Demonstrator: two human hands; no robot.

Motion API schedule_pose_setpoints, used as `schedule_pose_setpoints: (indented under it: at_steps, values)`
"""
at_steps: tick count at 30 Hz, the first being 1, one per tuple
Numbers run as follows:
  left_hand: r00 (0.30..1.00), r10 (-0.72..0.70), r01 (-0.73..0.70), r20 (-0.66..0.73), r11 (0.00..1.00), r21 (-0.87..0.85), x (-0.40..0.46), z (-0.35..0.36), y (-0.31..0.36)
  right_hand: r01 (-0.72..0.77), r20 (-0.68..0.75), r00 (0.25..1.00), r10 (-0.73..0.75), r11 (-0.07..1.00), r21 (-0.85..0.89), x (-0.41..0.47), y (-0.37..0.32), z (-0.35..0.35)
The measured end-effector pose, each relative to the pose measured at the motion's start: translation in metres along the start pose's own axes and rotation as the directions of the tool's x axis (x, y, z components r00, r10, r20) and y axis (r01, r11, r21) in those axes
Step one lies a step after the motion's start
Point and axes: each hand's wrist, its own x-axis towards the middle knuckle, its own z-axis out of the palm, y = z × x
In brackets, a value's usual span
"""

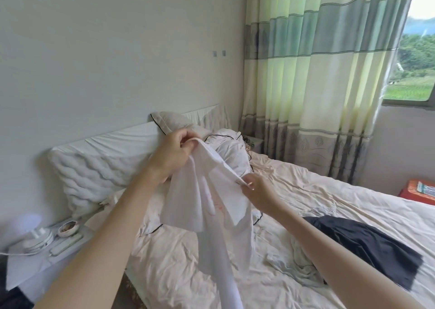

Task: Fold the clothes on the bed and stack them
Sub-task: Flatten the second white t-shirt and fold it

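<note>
A white garment with faint red marks hangs in the air above the bed. My left hand pinches its top edge at the upper left. My right hand pinches another edge lower and to the right. The cloth droops down between my arms toward the bottom of the view. A dark garment lies spread on the bed at the right. A pale crumpled garment lies just beside it, nearer the middle.
Pillows and bunched white bedding lie at the head of the bed. A bedside table at the left carries a small fan, a bowl and a remote. Striped curtains cover the window; an orange box stands at the right.
</note>
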Motion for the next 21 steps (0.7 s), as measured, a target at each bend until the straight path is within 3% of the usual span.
schedule_pose_setpoints:
  at_steps: [3,6,10,18,20,21]
  values:
    - [0.998,-0.058,0.055,0.025,0.99,0.133,-0.005,-0.018,-0.015,-0.077,-0.008,0.997,0.076,0.997,-0.031,0.0,0.024,-0.012]
    - [0.979,-0.172,0.162,0.113,0.982,0.093,-0.014,-0.036,-0.03,-0.198,0.021,0.98,0.197,0.977,0.084,-0.003,0.037,-0.029]
    - [0.963,-0.14,0.113,0.231,0.986,0.124,-0.03,-0.042,-0.044,-0.248,0.154,0.963,0.22,0.948,0.2,-0.005,0.033,-0.048]
    - [0.977,-0.209,0.196,0.051,0.961,0.194,-0.051,-0.047,-0.085,-0.144,0.382,0.917,0.116,0.988,0.045,-0.018,0.015,-0.054]
    - [0.966,-0.254,0.244,0.041,0.957,0.157,-0.064,-0.046,-0.096,-0.228,0.457,0.883,0.105,0.948,0.222,-0.025,0.013,-0.053]
    - [0.96,-0.278,0.272,0.032,0.952,0.139,-0.071,-0.046,-0.102,-0.338,0.536,0.838,0.099,0.865,0.37,-0.028,0.015,-0.054]
